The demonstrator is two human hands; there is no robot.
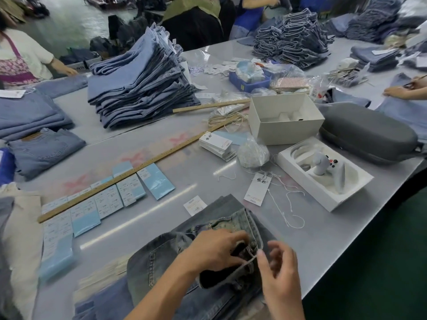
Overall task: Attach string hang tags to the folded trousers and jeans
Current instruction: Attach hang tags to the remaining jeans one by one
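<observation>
A folded pair of grey-blue jeans point(161, 257) lies at the near edge of the grey table point(208, 181), waistband toward the right. My left hand point(215, 248) grips the waistband and holds it open near the button. My right hand point(279, 271) hovers just right of the waistband, thumb and forefinger pinched together; whether a string lies between them is too small to tell. A white hang tag point(257, 189) with a long white string point(286, 211) lies on the table beyond the jeans. A smaller white tag point(195, 205) sits by the jeans' far corner.
A long wooden ruler point(138, 168) lies across rows of blue-and-white label cards point(101, 202). A stack of hang tags point(217, 145), a white box point(285, 117), a tray holding a controller point(323, 172) and a grey case point(369, 135) stand to the right. Tall jeans stacks point(141, 82) and other workers surround the table.
</observation>
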